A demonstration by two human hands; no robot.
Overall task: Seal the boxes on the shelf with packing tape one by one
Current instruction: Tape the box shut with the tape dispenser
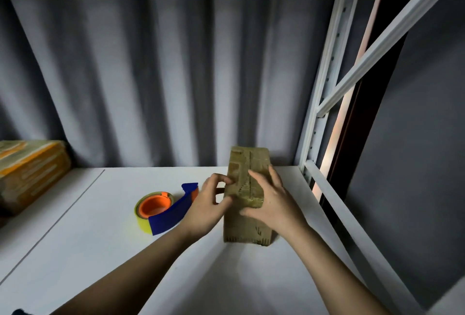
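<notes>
Head view: a person works at a white shelf, both hands on a small brown cardboard box standing near the shelf's right edge, close to the metal upright. The left hand pinches at the box's left side with curled fingers, while the right hand lies open and flat across the top, gripping nothing, pressing down over a glossy strip that looks like tape along the centre seam. A tape dispenser rests on the shelf just left of the hands, untouched. More boxes are stacked at far left, well apart. Judging by the pose, the tape is being smoothed; doing it well means steadying the box, pressing outward from the seam, and rubbing the ends down over the edges so they hold.
</notes>
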